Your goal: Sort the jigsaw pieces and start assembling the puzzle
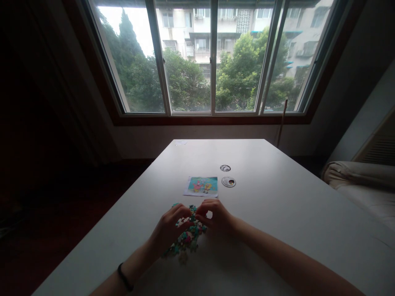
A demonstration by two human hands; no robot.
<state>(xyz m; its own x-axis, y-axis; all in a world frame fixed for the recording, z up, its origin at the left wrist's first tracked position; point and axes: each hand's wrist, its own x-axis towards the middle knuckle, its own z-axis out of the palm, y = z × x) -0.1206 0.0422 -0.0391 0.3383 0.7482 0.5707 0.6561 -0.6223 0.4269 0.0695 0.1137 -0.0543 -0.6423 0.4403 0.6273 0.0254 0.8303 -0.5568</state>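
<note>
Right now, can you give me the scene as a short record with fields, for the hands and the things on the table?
left hand: rests on a pile of puzzle pieces, fingers curled
right hand: at the pile's far edge, fingertips close to the other hand's
picture: flat, just beyond the pile
round things: two, small, right of the picture
table: white
window: behind the table, trees outside

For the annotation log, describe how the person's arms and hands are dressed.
Both forearms are bare, no sleeves in view. A thin black band circles the wrist of the left hand. The right hand shows no glove, watch or ring in this dim light.
</note>
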